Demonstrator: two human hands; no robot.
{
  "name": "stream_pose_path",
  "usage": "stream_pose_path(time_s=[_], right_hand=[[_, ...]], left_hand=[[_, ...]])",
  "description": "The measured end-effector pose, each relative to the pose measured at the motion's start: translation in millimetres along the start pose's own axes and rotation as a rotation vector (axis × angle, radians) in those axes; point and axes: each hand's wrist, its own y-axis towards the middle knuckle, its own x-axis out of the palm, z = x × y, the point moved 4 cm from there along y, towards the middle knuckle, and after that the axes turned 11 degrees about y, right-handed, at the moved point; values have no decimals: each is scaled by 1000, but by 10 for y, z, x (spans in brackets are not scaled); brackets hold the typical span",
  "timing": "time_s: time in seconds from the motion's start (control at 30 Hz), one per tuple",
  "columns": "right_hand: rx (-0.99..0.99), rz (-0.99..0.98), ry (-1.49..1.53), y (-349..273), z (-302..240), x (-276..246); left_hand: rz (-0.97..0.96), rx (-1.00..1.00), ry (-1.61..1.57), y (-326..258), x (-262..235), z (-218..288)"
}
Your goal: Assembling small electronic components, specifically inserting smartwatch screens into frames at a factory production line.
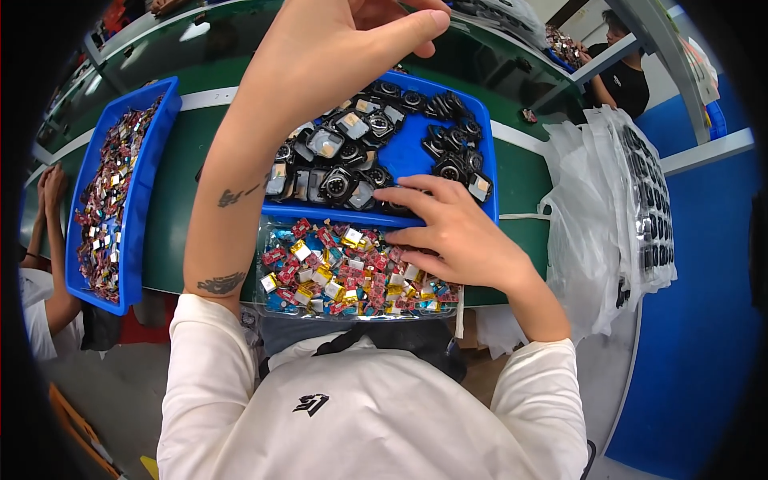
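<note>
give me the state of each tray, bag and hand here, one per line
left hand: raised above the trays, fingers curled, contents not visible
right hand: fingers spread, resting on small parts
blue plastic tray of black round parts: part full, bare patch mid-tray
clear shallow tray of red and yellow parts: full
long blue tray: filled with small parts
white plastic bags: crumpled, piled

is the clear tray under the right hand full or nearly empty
Full. The clear tray is heaped edge to edge with small red, yellow and blue parts; the right hand rests on them.

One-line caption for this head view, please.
Right hand rests on a clear tray of small red parts; left hand is raised over a blue tray of black parts.
</note>
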Motion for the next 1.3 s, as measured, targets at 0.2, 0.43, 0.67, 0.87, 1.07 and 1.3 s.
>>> stream_pose_path(time_s=[0.2, 0.43, 0.67, 0.87, 1.07, 1.3], right_hand=[[21, 147, 459, -9, 143, -164], [-42, 545, 506, 157, 176, -856], [-109, 551, 457, 366, 79, -1130], [-93, 585, 542, 328, 159, -1105], [-88, 650, 643, 285, 226, -1121], [-23, 626, 666, 271, 231, -1090]], left_hand=[[-23, 118, -30, -2, 22, -149], [-275, 73, 187, -23, 92, -119], [-315, 32, -19, -62, 59, -53], [-353, 60, -8, -42, 80, -2], [-265, 119, -54, -29, 128, -47], [-152, 244, 59, -17, 233, -68]])
